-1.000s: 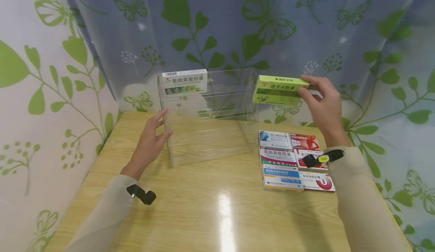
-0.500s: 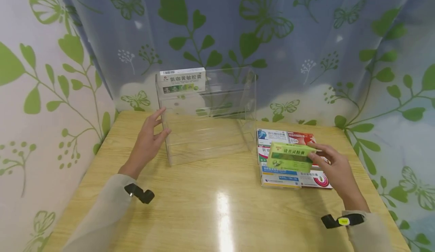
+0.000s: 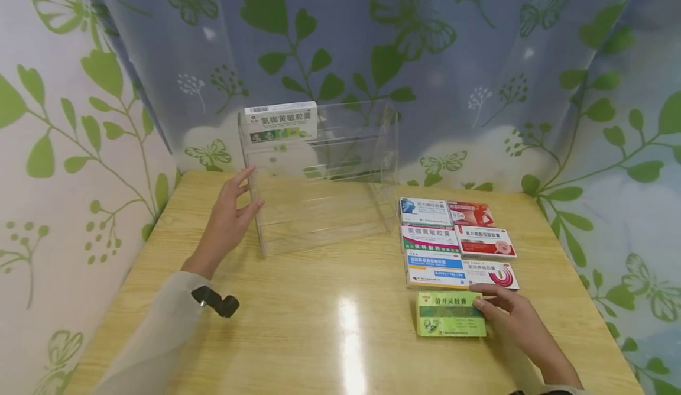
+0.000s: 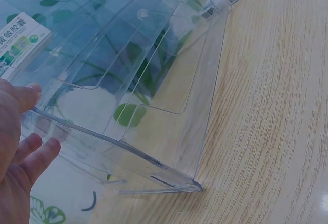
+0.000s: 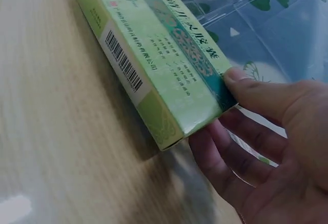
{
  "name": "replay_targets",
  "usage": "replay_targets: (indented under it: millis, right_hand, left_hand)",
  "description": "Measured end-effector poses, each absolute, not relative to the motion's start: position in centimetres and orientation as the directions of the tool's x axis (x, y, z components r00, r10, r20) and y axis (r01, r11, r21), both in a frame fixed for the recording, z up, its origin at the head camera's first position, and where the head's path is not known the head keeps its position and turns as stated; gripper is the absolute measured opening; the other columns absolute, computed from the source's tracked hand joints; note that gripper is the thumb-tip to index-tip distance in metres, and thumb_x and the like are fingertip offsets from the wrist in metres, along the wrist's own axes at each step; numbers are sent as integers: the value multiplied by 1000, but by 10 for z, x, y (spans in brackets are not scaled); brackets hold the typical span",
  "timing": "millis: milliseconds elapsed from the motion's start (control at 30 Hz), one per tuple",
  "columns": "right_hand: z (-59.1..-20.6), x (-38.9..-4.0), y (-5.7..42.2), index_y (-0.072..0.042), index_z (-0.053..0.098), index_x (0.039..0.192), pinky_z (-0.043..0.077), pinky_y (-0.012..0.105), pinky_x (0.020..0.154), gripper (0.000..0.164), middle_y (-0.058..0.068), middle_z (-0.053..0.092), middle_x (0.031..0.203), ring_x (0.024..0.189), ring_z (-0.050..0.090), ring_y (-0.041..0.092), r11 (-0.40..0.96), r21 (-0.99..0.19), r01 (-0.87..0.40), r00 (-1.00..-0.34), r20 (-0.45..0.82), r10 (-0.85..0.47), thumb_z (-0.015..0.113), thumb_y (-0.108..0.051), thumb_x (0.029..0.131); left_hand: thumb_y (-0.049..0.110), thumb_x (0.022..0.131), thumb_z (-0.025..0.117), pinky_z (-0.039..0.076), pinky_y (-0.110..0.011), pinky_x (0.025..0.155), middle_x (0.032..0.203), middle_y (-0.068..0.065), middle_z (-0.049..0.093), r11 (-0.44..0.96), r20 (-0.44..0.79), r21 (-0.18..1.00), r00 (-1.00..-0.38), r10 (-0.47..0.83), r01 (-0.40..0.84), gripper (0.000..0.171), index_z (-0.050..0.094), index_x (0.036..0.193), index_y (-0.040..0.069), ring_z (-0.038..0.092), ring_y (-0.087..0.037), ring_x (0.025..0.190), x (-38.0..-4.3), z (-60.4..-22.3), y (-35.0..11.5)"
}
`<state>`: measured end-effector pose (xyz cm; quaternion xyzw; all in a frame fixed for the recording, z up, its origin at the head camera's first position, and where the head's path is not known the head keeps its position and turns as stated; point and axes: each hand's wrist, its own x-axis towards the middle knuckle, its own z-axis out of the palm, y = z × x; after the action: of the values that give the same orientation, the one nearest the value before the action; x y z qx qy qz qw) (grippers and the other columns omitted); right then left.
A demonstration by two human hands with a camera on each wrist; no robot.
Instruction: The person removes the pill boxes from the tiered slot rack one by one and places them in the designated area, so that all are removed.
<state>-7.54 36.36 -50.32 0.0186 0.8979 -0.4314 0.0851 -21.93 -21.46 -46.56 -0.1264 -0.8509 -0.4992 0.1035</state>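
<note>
My right hand (image 3: 512,319) pinches the right end of a green medicine box (image 3: 451,314), thumb on its printed face and fingers beneath. The box (image 5: 154,55) is low at the table, just in front of the other boxes; whether it touches the wood I cannot tell. My left hand (image 3: 227,220) holds the left side panel of a clear acrylic display rack (image 3: 324,229), thumb and fingers either side of the panel's edge in the left wrist view. A white-and-green medicine box (image 3: 281,123) stands at the left of the rack's top tier.
Several medicine boxes lie in two columns right of the rack, among them a blue-and-white box (image 3: 436,269) and a red box (image 3: 470,213). The wooden table (image 3: 298,324) stretches in front. A patterned curtain (image 3: 340,40) hangs close behind the rack.
The right hand has brought the green box from beside the rack's upper right, down over the other boxes to the table in front of them. The left hand stays on the rack.
</note>
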Motion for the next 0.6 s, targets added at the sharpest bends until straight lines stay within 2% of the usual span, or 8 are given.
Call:
replay_targets:
  millis: [133, 267, 467, 600]
  right_hand:
    - [-509, -71, 360, -4, 67, 143, 65, 19, 83, 43, 23, 71, 137, 103, 68, -7, 621, -775, 120, -985, -172, -24, 71, -28, 109]
    - [-513, -70, 357, -3, 67, 141, 65, 18, 81, 47, 23, 72, 136, 101, 68, -6, 658, -738, 153, -985, -165, 43, 73, -35, 107]
    - [-519, -69, 354, -1, 62, 133, 66, 23, 70, 47, 17, 71, 122, 94, 71, 11, 674, -710, 206, -974, -215, 72, 79, -33, 103]
    - [-521, -69, 352, -3, 62, 127, 62, 21, 69, 42, 14, 71, 118, 95, 71, 15, 704, -680, 204, -974, -217, 72, 79, -33, 103]
  left_hand:
    - [12, 113, 61, 56, -70, 111, 172, -23, 29, 474, 289, 826, -951, 110, 306, 76, 25, 174, 37, 41, -50, 156, -219, -465, -213]
    - [13, 112, 62, 56, -69, 112, 173, -23, 28, 473, 280, 829, -954, 111, 298, 76, 24, 174, 36, 40, -49, 157, -219, -463, -214]
    - [13, 112, 62, 55, -71, 111, 173, -24, 28, 463, 293, 830, -950, 111, 310, 75, 25, 174, 35, 40, -51, 156, -218, -462, -213]
    - [14, 113, 61, 56, -72, 111, 173, -24, 27, 465, 290, 830, -950, 114, 309, 74, 25, 174, 36, 40, -51, 156, -219, -465, -213]
